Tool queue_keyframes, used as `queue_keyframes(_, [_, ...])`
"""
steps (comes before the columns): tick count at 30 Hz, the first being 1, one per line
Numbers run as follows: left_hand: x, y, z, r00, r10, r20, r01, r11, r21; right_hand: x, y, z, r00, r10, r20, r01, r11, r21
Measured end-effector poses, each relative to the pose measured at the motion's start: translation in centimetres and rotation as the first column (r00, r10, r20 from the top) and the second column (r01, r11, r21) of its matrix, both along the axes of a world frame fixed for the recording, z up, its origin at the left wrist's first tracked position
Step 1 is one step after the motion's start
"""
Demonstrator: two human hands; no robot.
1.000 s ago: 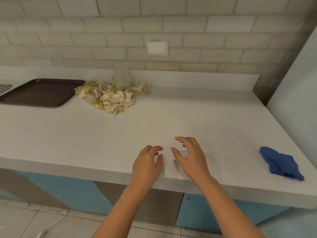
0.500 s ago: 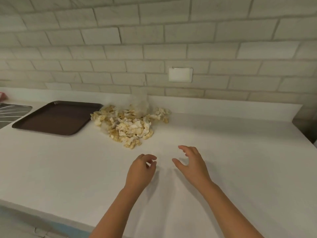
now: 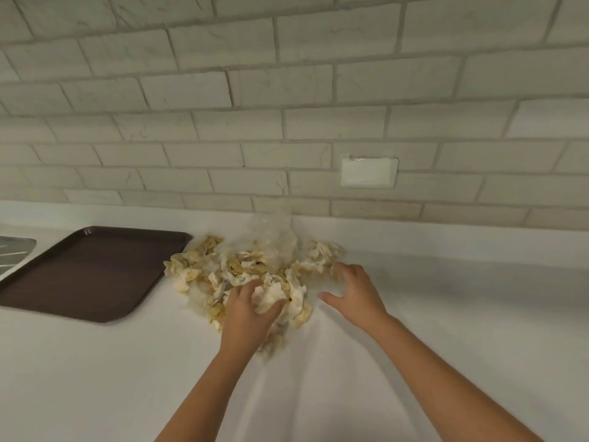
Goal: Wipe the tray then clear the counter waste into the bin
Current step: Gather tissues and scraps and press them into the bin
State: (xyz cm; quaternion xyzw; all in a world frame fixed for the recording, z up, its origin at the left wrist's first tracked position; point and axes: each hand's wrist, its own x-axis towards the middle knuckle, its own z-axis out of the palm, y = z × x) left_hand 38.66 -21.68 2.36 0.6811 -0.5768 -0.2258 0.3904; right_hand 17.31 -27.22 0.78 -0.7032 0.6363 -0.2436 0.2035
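Brown tray (image 3: 89, 275) lies flat at left of counter (image 3: 462, 314), just beside the waste pile (image 3: 242, 269) near the wall. Left hand (image 3: 250, 314) is in the pile's near edge, fingers curled round scraps. Right hand (image 3: 357, 290) is spread and holds nothing, fingertips at the pile's right edge. Scraps look light, loose, crumbly and likely to scatter; best cupped from both flanks.

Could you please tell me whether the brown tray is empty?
Empty: the tray shows only its bare brown surface; the waste pile lies beside it.

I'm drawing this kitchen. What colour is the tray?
The tray is dark brown, seen best in the head view.
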Motion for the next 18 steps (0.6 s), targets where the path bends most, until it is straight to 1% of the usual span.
queue_keyframes(3, [1.7,-5.4,1.6,0.995,-0.021,0.095,0.025,0.999,-0.038,1.8,-4.1,-0.2,0.998,-0.045,-0.032,0.047,0.997,0.059])
queue_keyframes(5, [2.7,-9.5,2.5,0.986,-0.039,0.162,0.038,0.999,0.006,2.6,-6.5,-0.4,0.997,-0.074,-0.020,0.075,0.993,0.089])
queue_keyframes(7, [3.1,-13.5,2.9,0.954,-0.082,0.290,0.059,0.994,0.089,3.2,-8.3,-0.8,0.995,-0.087,-0.040,0.092,0.989,0.117])
queue_keyframes(10, [2.7,-18.1,2.0,0.833,-0.229,0.504,0.123,0.964,0.234,3.5,-10.6,-1.8,0.990,-0.080,-0.116,0.097,0.984,0.151])
queue_keyframes(13, [1.8,-20.1,-0.2,0.697,-0.340,0.631,0.145,0.929,0.341,3.4,-12.0,-2.2,0.991,-0.042,-0.129,0.064,0.982,0.177])
queue_keyframes(15, [1.3,-20.7,-1.2,0.655,-0.354,0.668,0.133,0.924,0.359,3.3,-12.9,-2.5,0.990,-0.006,-0.144,0.035,0.979,0.199])
queue_keyframes(16, [1.2,-21.0,-1.5,0.635,-0.347,0.690,0.125,0.928,0.352,3.3,-13.2,-2.6,0.984,0.010,-0.180,0.026,0.980,0.198])
queue_keyframes(18, [1.0,-21.2,-1.7,0.589,-0.307,0.747,0.127,0.949,0.290,3.3,-13.7,-3.0,0.970,0.022,-0.243,0.020,0.985,0.169])
